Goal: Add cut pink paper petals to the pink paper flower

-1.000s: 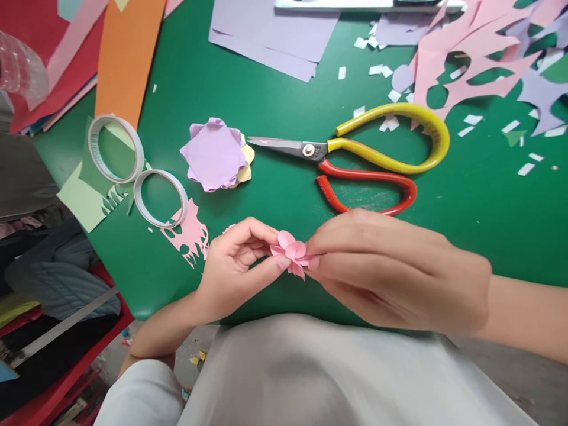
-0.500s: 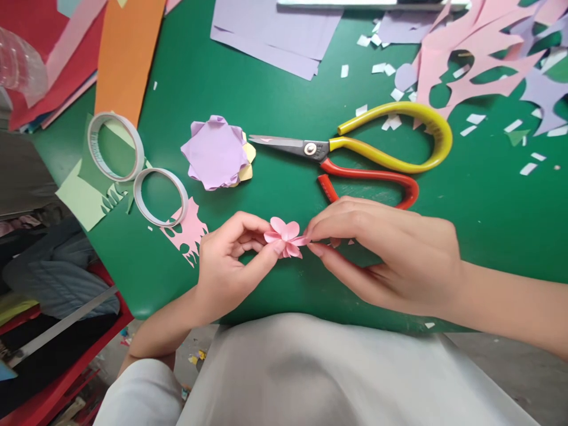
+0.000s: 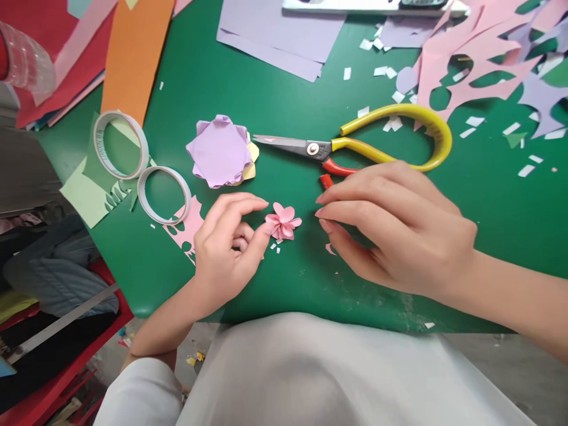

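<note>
A small pink paper flower (image 3: 283,221) with several rounded petals sits on the green table between my hands. My left hand (image 3: 231,245) is open at its left side, thumb and forefinger apart. The thumb tip is right at a petal; whether it touches cannot be told. To the right, apart from the flower, my right hand (image 3: 394,228) has its thumb and fingertips drawn together with nothing seen in them. Its back covers part of the red handle of the scissors (image 3: 313,149), which lie just beyond. A layered purple paper flower (image 3: 220,151) with yellow petals underneath lies beyond my left hand.
Two tape rolls (image 3: 164,195) lie at the left on green and pink scraps. Orange paper (image 3: 135,56) and a clear plastic bottle (image 3: 29,59) are at the far left. Purple sheets (image 3: 277,35) lie at the back. Pink offcuts (image 3: 473,65) and white bits cover the right back.
Both hands have let go of the pink flower, which now rests on the table. My right hand has drawn away from it and shifted up over the scissors' red handle.
</note>
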`<state>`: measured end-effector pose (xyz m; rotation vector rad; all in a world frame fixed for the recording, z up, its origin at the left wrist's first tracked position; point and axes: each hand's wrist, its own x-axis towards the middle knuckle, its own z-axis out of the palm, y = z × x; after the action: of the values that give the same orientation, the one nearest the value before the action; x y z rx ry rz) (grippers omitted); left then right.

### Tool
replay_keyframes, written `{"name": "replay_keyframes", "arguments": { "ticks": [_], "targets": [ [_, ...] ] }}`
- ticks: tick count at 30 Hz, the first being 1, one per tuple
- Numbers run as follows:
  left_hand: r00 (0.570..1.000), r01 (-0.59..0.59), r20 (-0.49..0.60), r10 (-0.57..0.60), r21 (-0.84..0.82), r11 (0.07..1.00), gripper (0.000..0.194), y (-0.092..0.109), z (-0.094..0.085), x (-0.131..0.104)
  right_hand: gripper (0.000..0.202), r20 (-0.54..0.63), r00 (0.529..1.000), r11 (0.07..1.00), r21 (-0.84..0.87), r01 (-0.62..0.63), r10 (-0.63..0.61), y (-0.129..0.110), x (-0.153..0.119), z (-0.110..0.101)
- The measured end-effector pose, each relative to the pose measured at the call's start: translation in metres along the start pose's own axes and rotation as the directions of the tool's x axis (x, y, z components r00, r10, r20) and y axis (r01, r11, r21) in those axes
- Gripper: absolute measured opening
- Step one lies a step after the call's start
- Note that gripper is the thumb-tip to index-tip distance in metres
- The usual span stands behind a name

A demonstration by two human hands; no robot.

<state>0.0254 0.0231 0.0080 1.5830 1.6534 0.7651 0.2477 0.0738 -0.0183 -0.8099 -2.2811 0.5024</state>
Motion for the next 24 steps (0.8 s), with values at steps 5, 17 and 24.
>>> {"name": "replay_keyframes", "arguments": {
  "ticks": [5, 17, 24],
  "targets": [
    [0.998, -0.030, -0.058, 0.031, 0.013, 0.999, 0.015, 0.002, -0.017, -0.003, 0.023, 0.019, 0.996, 0.971, -0.227, -0.075, 0.082, 0.009, -0.001, -0.005],
    [0.916, -0.371, -0.009, 0.400, 0.361, 0.856, 0.014, -0.006, -0.047, 0.006, 0.035, 0.099, 0.956, 0.891, -0.401, -0.214, 0.275, 0.021, -0.002, -0.006],
    [0.997, 0.068, 0.083, -0.006, -0.774, 0.630, 0.036, -0.010, -0.064, 0.013, 0.042, 0.070, 0.949, 0.871, -0.424, -0.250, 0.306, 0.021, -0.004, -0.006]
  ]
}}
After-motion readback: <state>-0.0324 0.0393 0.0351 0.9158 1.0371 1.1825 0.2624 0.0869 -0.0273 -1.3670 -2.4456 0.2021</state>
